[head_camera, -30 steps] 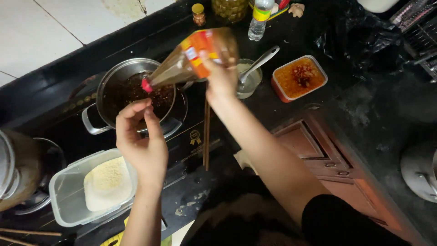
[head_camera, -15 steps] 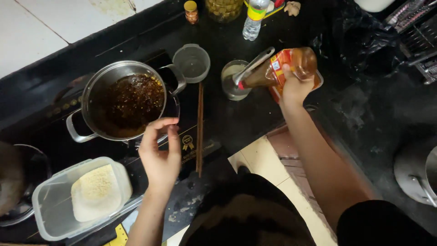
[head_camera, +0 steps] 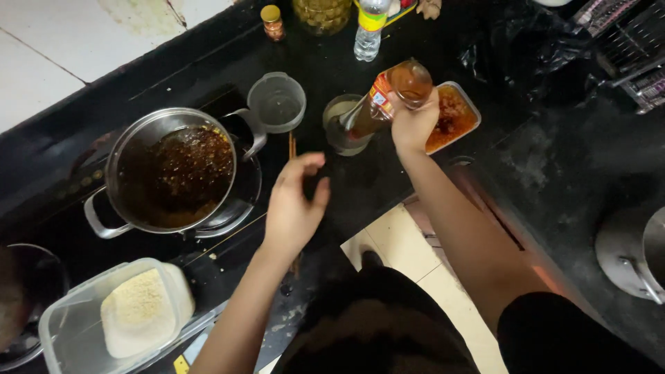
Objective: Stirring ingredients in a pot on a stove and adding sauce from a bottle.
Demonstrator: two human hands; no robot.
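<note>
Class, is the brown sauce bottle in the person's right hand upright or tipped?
Tipped. The brown sauce bottle lies slanted in the right hand, neck pointing down toward the small glass cup.

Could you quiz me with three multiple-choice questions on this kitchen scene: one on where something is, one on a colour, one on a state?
1. Where do the chopsticks lie?
A. under the left hand
B. inside the pot
C. on the floor

2. What colour is the block in the clear plastic box?
A. green
B. pale cream
C. blue

3. How does the right hand hold the sauce bottle?
A. upright
B. tilted, neck down toward the small bowl
C. lying flat

Answers: 1 A, they run beneath the left hand. 2 B, the block is pale cream. 3 B, its neck points down toward the bowl.
</note>
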